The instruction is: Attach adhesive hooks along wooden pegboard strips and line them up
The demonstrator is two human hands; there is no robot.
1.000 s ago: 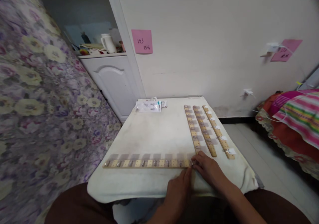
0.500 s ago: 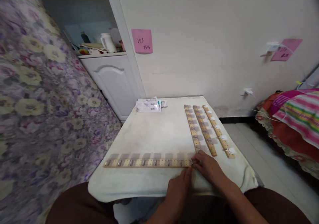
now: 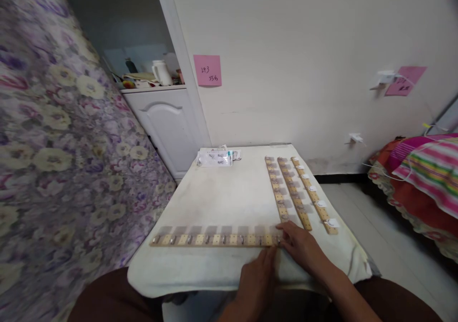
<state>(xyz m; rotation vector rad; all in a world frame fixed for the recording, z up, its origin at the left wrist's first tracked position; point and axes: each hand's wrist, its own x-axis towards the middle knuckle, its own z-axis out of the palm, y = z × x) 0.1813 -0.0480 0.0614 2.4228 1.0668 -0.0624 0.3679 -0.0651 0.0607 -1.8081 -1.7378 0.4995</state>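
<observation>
The long pale strip (image 3: pixel 214 240), studded with metal clips (image 3: pixel 224 239), was touched at its end by the right hand (image 3: pixel 303 247); the fingers' closure was unclear.

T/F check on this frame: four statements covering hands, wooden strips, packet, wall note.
1. The left hand and right hand are both at the right end of the near wooden strip. True.
2. Four strips lie side by side on the right of the table. False: three strips lie there on the cloth-covered table.
3. The clear packet sits at the near edge by the hands. False: the clear packet lies at the far edge, by the wall.
4. A pink note is stuck on the wall above the table. True.
</observation>
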